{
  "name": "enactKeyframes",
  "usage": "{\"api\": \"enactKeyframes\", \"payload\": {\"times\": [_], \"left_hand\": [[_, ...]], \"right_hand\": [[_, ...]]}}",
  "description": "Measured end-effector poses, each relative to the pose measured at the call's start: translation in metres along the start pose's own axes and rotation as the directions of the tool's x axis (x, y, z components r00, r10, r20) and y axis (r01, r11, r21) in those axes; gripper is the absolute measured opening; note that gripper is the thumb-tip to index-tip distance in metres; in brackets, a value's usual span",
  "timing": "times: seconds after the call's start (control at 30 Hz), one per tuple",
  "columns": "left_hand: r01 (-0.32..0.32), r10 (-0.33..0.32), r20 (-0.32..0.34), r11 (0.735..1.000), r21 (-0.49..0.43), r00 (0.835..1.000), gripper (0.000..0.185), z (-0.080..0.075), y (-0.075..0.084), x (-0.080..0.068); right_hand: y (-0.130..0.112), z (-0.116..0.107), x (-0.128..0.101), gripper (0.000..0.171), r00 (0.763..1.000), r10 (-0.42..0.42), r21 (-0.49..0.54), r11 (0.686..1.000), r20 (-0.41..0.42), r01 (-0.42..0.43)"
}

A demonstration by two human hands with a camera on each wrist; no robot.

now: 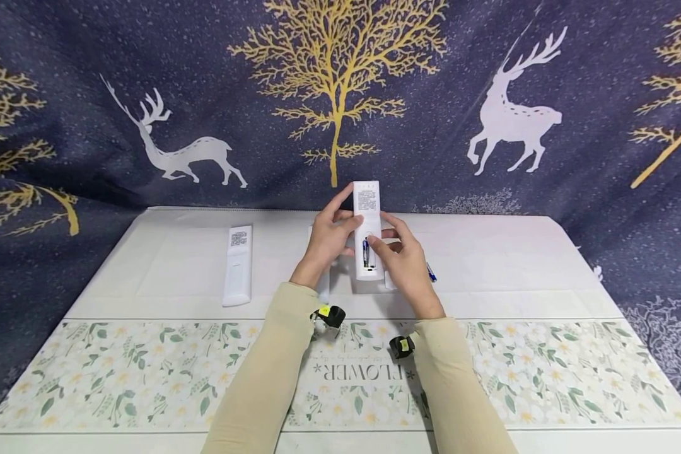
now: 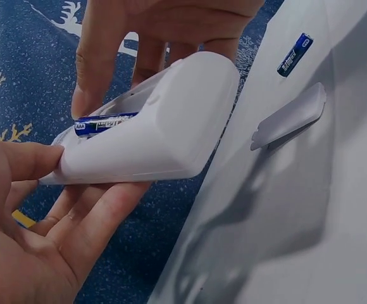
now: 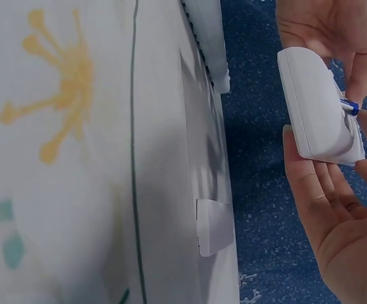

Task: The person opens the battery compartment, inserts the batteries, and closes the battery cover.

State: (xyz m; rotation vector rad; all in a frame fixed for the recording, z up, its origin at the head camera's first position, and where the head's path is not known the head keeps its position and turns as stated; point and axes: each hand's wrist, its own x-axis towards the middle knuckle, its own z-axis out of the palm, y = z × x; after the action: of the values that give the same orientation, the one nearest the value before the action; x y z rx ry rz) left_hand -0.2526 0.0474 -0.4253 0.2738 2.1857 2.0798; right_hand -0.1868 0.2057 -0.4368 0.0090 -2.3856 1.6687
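Observation:
Above the table, a white remote control [image 1: 367,221] is held upright, its back and uncovered battery compartment facing me. My left hand [image 1: 327,236] grips its left side, the thumb lying on the back. On the other side, my right hand [image 1: 404,256] has its fingers round the edge, while its thumb [image 2: 87,88] touches the end of a blue AAA battery [image 2: 98,125]. That battery sits in the compartment with its end partly raised, as the left wrist view shows. The right wrist view shows the remote's rounded bottom end [image 3: 307,104] between both hands.
A second remote [image 1: 238,265] lies back up on the left. Another white one [image 1: 325,284] is mostly hidden beneath my left arm. On the table at right lie the battery cover [image 2: 291,117] and a loose blue battery [image 2: 295,55]. A patterned cloth backdrop [image 1: 397,157] hangs behind.

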Motion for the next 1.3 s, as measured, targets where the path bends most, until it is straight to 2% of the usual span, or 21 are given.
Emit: {"api": "enactKeyframes", "payload": {"times": [0.2,0.67,0.93,1.3], "left_hand": [[0.008,-0.008,0.016,1.000,-0.011,1.000,0.068,-0.0010,0.0004,-0.0001],[-0.015,0.014,0.044,1.000,0.027,0.999,0.069,-0.0009,-0.0004,-0.0009],[-0.039,0.036,0.063,0.999,0.038,0.997,0.071,-0.0015,-0.0017,-0.0010],[-0.055,0.052,0.061,0.997,0.055,0.997,0.070,-0.0021,-0.0002,-0.0012]], "right_hand": [[-0.0002,0.0004,-0.0006,0.062,1.000,0.007,0.000,1.000,0.009,-0.007],[-0.0006,0.0003,-0.0014,0.070,1.000,0.012,-0.018,1.000,0.028,-0.012],[-0.0013,-0.0007,-0.0020,0.075,0.997,0.023,-0.041,0.999,0.068,-0.020],[0.0001,-0.0005,-0.0001,0.080,0.997,0.004,-0.042,0.999,0.083,-0.001]]}}
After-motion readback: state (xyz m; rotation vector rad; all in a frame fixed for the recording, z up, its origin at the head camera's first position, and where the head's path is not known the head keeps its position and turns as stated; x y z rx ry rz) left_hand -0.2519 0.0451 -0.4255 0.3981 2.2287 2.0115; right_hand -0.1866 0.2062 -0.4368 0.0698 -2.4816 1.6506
